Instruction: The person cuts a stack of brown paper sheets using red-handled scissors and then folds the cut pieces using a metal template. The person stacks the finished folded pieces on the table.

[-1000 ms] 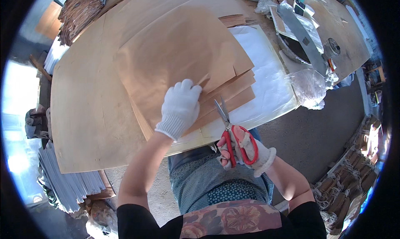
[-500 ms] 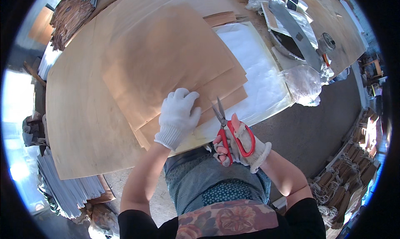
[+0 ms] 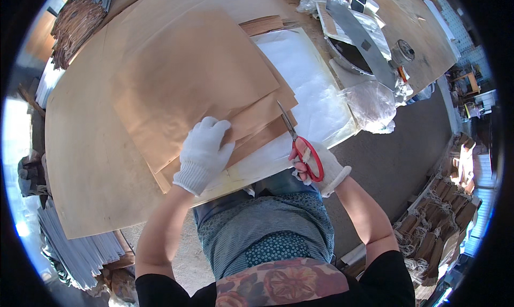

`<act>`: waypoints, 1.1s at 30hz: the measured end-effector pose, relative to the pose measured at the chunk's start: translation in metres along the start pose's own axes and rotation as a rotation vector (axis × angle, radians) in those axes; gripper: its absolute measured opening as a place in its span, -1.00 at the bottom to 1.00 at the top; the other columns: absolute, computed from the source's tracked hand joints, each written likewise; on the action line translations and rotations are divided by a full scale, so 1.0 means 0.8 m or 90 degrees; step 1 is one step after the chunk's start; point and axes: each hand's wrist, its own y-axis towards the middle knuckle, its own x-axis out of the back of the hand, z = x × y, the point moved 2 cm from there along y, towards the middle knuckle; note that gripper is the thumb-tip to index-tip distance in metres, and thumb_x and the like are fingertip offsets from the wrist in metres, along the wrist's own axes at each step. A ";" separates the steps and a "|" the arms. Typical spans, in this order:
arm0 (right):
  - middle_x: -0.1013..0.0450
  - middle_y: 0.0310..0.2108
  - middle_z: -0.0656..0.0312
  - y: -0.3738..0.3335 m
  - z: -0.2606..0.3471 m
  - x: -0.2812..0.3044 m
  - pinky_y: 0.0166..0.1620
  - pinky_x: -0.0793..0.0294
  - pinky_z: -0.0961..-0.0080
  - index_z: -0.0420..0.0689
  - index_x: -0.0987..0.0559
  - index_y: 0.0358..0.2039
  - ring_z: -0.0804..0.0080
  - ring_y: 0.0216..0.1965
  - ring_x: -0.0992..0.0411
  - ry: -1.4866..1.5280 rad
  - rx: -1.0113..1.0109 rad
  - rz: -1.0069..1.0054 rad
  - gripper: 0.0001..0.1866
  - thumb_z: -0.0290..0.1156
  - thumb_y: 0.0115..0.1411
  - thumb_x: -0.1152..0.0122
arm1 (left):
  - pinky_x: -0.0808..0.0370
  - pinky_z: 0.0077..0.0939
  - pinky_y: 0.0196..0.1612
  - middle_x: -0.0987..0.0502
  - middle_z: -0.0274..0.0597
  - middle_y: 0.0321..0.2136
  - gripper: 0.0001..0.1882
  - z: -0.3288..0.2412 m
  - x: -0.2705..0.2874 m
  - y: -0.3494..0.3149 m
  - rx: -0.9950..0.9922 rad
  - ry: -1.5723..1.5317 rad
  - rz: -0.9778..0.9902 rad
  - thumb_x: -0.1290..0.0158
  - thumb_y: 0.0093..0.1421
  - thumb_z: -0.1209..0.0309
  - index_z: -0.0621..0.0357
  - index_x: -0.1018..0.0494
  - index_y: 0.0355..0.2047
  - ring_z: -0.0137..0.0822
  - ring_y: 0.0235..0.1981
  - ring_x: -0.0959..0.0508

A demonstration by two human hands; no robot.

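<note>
Grips red-handled scissors (image 3: pixel 294 135) in curled right hand (image 3: pixel 329 169). Rests half-curled left hand (image 3: pixel 202 150) on brown sheets (image 3: pixel 195 74); cannot tell if gripping.

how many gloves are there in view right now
2: the left glove, over the brown paper, and the right glove, on the right hand that holds the scissors.

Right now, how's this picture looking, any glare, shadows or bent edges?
In the head view, glare whites out parts of the left rim; soft shading there dulls the brown paper sheets beside the brighter white sheet; head-view fisheye bows the left edge of the wooden tabletop; the red-handled scissors look fairly sharp there.
</note>
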 end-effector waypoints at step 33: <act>-0.59 -0.37 0.17 -0.041 -0.076 -0.193 -0.43 -0.55 0.44 -0.17 -0.42 -0.16 0.43 -0.49 -0.58 -0.374 -0.057 0.338 -0.63 -0.07 0.49 0.01 | -0.56 -0.36 0.15 -0.56 -0.14 0.13 -0.58 0.002 0.377 0.076 -0.284 0.405 -0.309 -0.10 0.37 0.44 0.07 -0.47 0.23 -0.17 0.08 -0.58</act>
